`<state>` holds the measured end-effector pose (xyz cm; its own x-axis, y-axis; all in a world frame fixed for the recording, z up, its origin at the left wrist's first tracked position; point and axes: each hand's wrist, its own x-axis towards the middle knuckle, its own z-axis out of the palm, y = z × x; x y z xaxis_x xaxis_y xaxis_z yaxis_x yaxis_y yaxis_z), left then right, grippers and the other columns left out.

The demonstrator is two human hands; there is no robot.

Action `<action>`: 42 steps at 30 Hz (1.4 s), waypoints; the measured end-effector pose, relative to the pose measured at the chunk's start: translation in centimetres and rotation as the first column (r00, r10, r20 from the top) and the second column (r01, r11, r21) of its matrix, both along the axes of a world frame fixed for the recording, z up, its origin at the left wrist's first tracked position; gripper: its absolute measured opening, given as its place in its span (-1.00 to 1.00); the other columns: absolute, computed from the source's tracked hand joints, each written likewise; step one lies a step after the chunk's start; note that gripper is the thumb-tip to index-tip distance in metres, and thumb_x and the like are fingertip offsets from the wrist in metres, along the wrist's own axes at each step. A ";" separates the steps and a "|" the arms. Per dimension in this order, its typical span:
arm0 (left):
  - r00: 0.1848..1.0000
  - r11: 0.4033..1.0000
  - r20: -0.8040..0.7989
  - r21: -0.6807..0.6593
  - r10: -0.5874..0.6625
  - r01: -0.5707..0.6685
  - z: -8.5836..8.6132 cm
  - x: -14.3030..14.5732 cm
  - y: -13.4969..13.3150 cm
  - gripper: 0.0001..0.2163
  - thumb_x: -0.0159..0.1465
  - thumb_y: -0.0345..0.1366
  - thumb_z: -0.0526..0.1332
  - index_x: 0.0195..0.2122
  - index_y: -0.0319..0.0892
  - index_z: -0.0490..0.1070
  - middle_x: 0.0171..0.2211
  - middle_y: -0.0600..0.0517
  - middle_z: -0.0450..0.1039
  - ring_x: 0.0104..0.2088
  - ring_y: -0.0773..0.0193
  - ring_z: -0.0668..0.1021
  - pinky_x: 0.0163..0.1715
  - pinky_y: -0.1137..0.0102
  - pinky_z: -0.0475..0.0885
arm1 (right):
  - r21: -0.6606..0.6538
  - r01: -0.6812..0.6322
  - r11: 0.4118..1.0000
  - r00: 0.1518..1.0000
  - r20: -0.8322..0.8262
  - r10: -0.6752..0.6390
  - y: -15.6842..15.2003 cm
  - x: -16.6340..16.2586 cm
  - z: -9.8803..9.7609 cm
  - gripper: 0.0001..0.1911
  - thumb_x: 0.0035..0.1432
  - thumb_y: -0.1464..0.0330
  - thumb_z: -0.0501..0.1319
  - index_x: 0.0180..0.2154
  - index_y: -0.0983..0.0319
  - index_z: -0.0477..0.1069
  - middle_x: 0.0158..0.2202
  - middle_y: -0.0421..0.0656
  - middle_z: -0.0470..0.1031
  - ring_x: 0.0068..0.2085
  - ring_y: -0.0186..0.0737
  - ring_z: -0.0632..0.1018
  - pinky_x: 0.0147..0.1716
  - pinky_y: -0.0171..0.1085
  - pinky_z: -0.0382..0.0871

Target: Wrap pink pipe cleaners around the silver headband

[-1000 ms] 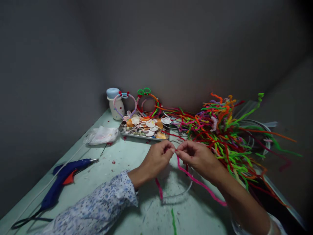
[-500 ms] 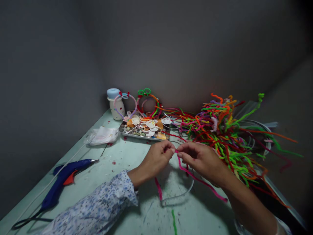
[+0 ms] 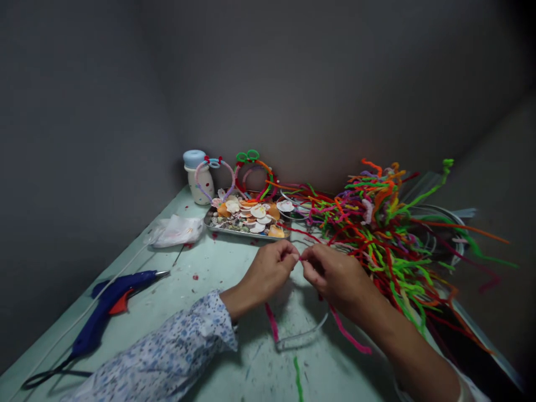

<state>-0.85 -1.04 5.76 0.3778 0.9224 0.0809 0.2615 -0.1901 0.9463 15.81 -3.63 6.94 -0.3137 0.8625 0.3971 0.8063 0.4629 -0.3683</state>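
My left hand point(image 3: 268, 272) and my right hand point(image 3: 335, 273) meet fingertip to fingertip above the pale green table point(image 3: 209, 290). Both pinch a pink pipe cleaner point(image 3: 349, 338) at one spot. Its free end trails down to the right under my right wrist, and another pink stretch hangs below my left hand. A clear plastic headband point(image 3: 304, 334) lies on the table just beneath my hands, partly hidden by them.
A big tangle of coloured pipe cleaners point(image 3: 377, 223) fills the right. A metal tray of shells point(image 3: 245, 220) sits behind, with decorated headbands point(image 3: 251, 167) and a small bottle point(image 3: 196, 176). A blue glue gun point(image 3: 106, 304) and a plastic bag point(image 3: 176, 230) lie left.
My right hand has turned and drawn the pipe cleaner in, so its free tail is shorter and lies closer to my wrist. My left hand has stayed put.
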 end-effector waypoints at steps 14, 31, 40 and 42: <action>1.000 0.999 -0.001 -0.031 0.012 -0.012 0.1 0.1 0.0 -0.86 0.18 -0.27 0.09 -0.41 -0.21 0.37 -0.56 0.13 0.24 -0.52 0.39 0.26 -0.51 0.49 0.13 | 0.099 -0.026 0.995 0.983 0.181 0.008 -0.1 -0.1 -0.5 -0.91 0.16 0.44 0.09 -0.37 0.22 0.35 -0.45 -0.16 0.44 -0.44 -0.25 0.45 -0.46 -0.31 0.16; 0.984 0.998 0.179 -0.056 0.024 -0.014 1.0 0.1 0.1 -0.89 0.15 -0.30 0.18 -0.34 -0.22 0.33 -0.47 0.11 0.31 -0.47 0.41 0.33 -0.45 0.49 0.22 | -0.660 -0.308 0.686 0.742 -0.618 -0.261 0.9 1.7 1.4 -0.67 0.14 0.11 0.14 -0.46 0.24 0.39 -0.50 -0.18 0.48 -0.54 -0.34 0.42 -0.50 -0.33 0.27; 0.998 0.982 0.060 0.185 0.018 -0.029 0.4 0.0 0.0 -0.85 0.16 -0.28 0.23 -0.25 -0.18 0.39 -0.35 0.06 0.41 -0.40 0.37 0.39 -0.40 0.48 0.27 | -0.696 -0.430 0.575 0.637 -0.685 -0.353 1.0 1.5 1.3 -0.68 0.05 0.11 0.25 -0.41 0.26 0.39 -0.51 -0.19 0.49 -0.56 -0.37 0.46 -0.55 -0.37 0.26; 0.999 0.972 0.042 0.236 0.014 -0.024 0.5 0.0 -0.1 -0.88 0.17 -0.29 0.23 -0.28 -0.18 0.41 -0.36 0.06 0.42 -0.40 0.37 0.39 -0.40 0.48 0.26 | -0.694 -0.449 0.563 0.620 -0.696 -0.363 1.0 1.5 1.3 -0.69 0.03 0.12 0.27 -0.38 0.25 0.39 -0.51 -0.21 0.48 -0.56 -0.37 0.46 -0.56 -0.38 0.26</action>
